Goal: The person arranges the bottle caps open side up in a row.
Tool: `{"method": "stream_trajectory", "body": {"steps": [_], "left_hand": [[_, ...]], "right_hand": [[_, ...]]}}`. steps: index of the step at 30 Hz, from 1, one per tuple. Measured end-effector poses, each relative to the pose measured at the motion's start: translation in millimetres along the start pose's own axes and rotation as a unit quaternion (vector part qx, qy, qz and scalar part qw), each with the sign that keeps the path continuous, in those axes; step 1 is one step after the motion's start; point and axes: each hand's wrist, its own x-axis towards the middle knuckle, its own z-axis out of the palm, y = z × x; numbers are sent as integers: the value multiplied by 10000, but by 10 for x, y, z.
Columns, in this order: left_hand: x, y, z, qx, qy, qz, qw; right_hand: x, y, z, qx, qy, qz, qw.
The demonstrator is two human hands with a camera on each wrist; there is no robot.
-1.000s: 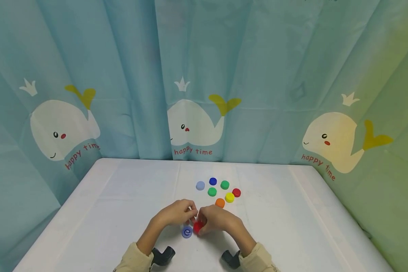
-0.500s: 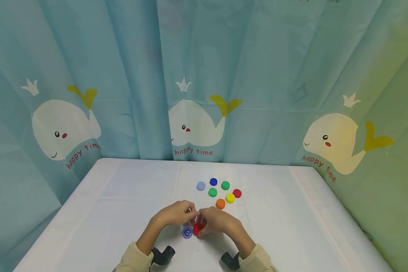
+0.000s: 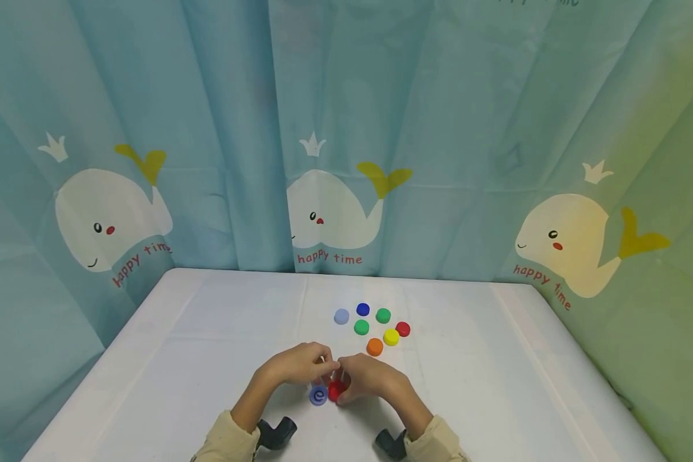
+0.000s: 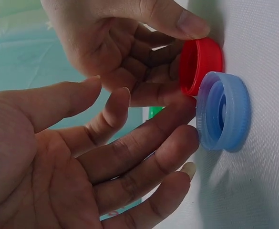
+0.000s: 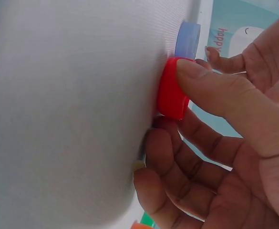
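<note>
In the head view a red bottle cap (image 3: pixel 335 390) lies on the table beside a translucent blue bottle cap (image 3: pixel 318 395), the two side by side and open side up. My right hand (image 3: pixel 371 375) pinches the red cap, its thumb (image 5: pixel 191 71) on the near side and its fingers on the far side. My left hand (image 3: pixel 300 363) is just behind the blue cap, palm toward it. In the left wrist view its loosely bent fingers (image 4: pixel 177 145) reach the blue cap's rim (image 4: pixel 237 114), apparently touching it without gripping. The two hands' fingertips nearly meet.
Beyond the hands lie several more caps: orange (image 3: pixel 375 347), yellow (image 3: pixel 391 337), red (image 3: pixel 403 329), two green ones, dark blue (image 3: pixel 362 309) and pale blue (image 3: pixel 341 316). Black wrist mounts (image 3: pixel 277 433) hang under both wrists. A curtain (image 3: pixel 346 128) with whales stands behind the white table (image 3: pixel 208 333).
Hardly anything differs. The left fingertips have edged slightly closer to the right hand; both caps keep their places, and the head view has shifted a little.
</note>
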Motion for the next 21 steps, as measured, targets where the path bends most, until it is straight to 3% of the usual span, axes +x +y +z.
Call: {"method": "stream_trajectory", "body": {"steps": [8, 21], "left_hand": [[-1, -18, -4, -81, -1, 74, 9999], [8, -57, -38, -157, 718, 157, 9972]], "right_hand": [[-9, -3, -11, -106, -86, -90, 9999], [-61, 62, -96, 131, 51, -3, 9999]]}}
